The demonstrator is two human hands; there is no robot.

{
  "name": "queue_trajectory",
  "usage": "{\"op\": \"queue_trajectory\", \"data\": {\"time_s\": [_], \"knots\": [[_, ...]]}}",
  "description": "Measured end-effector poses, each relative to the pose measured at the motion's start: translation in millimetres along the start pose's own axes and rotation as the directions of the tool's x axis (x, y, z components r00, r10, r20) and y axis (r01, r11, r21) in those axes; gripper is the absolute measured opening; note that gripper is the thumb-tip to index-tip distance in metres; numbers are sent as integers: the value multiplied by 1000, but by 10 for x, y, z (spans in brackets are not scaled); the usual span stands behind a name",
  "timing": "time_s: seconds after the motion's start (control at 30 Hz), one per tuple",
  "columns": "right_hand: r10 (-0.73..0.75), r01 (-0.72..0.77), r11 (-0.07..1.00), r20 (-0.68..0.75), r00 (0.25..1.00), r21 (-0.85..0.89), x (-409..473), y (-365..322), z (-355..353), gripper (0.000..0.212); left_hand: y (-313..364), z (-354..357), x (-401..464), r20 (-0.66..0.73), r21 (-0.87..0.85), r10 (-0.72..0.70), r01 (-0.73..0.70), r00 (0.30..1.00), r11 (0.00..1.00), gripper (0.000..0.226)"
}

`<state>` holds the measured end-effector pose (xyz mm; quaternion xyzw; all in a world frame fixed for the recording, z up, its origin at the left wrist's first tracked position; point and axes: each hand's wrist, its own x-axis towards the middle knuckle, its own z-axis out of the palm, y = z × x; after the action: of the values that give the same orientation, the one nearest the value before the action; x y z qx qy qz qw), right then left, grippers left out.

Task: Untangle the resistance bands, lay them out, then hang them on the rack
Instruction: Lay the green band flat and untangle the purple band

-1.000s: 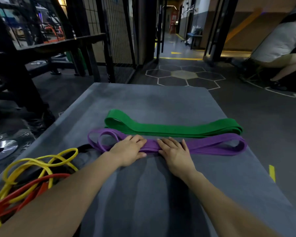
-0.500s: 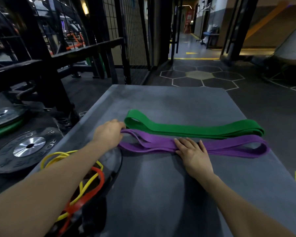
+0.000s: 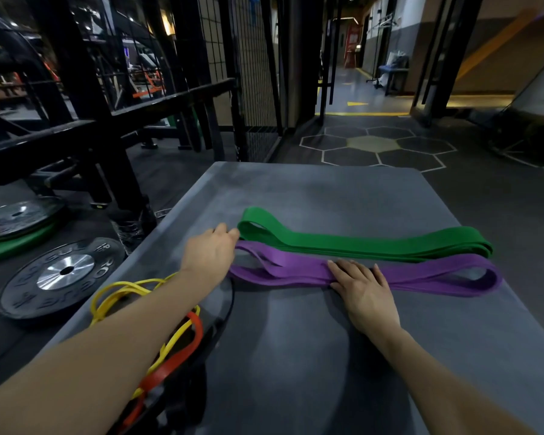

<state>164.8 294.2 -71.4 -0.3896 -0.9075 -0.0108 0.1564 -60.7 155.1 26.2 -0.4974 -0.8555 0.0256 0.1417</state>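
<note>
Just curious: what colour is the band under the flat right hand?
Purple, under the right hand, seen clearly from the head camera.

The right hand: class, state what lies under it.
The right hand lies flat on the purple band, which rests on the grey mat. The band's stretch under the palm is hidden.

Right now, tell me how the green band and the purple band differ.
The green band lies farther away with no hand clearly on it; the purple band lies nearer, pressed flat by the right hand. Green's folds lie closed; purple's left end splays open by the left hand. Both are wide, folded, lying side by side on the mat.
</note>
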Motion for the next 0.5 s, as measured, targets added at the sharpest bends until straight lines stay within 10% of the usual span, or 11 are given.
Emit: {"op": "queue_trajectory", "data": {"time_s": [0.5], "knots": [[-26,21,995,51,998,92,-6,12,-62,46,-58,12,-59,167,-316,-61,112,984,942,25]]}}
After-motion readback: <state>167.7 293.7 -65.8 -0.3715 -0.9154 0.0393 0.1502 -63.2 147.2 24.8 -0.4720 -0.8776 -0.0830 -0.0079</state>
